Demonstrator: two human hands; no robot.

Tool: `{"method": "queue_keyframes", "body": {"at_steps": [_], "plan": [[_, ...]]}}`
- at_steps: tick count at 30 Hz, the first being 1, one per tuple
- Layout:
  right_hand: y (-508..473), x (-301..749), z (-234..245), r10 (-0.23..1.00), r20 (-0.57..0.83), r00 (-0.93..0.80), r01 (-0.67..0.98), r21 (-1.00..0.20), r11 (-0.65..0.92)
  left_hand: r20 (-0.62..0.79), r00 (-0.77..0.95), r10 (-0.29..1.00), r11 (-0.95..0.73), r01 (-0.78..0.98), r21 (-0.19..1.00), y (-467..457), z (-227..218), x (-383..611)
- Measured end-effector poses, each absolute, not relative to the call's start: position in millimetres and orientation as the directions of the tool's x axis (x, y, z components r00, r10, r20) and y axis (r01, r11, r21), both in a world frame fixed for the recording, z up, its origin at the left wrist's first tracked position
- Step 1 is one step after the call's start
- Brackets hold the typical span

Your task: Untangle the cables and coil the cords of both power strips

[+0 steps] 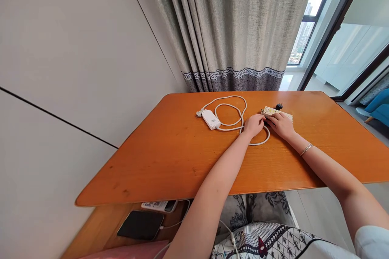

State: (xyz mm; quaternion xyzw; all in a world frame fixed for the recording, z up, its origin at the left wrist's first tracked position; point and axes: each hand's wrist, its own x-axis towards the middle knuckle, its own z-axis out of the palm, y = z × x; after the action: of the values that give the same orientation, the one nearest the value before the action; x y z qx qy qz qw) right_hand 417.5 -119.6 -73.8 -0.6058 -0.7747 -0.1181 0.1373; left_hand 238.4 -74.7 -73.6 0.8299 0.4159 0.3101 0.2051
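My left hand [254,124] is closed in a pinch at the left end of a cream power strip [271,111]; what lies between its fingertips is hidden. My right hand [282,124] grips the strip's near side, with its fingertips close to the left hand. A black plug [278,106] sits just behind the strip, its prongs pointing up and away. To the left lies a flat white power strip or adapter box [211,119] with a label on top. Its white cord [231,106] loops across the table and under my left wrist.
The orange-brown wooden table [170,149] has a wall on its left and a curtain [243,28] behind it. A white plug [199,113] lies beside the white box. Below the near edge, a dark phone [140,225] rests on a lower shelf with a cable attached.
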Motion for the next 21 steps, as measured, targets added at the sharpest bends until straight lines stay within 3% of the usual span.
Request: {"method": "queue_keyframes", "body": {"at_steps": [8,21], "plan": [[-105.7,402.8,-87.1,0.959,0.253,-0.129,0.991,0.002,0.133,0.397,0.289,0.871,-0.489,0.587,0.646,-74.2,-69.7,232.9],[-89.0,524.2,-67.3,0.94,0.218,0.261,0.964,-0.099,-0.245,0.366,0.334,0.868,-0.495,0.559,0.665,-78.2,-73.1,233.8]]}}
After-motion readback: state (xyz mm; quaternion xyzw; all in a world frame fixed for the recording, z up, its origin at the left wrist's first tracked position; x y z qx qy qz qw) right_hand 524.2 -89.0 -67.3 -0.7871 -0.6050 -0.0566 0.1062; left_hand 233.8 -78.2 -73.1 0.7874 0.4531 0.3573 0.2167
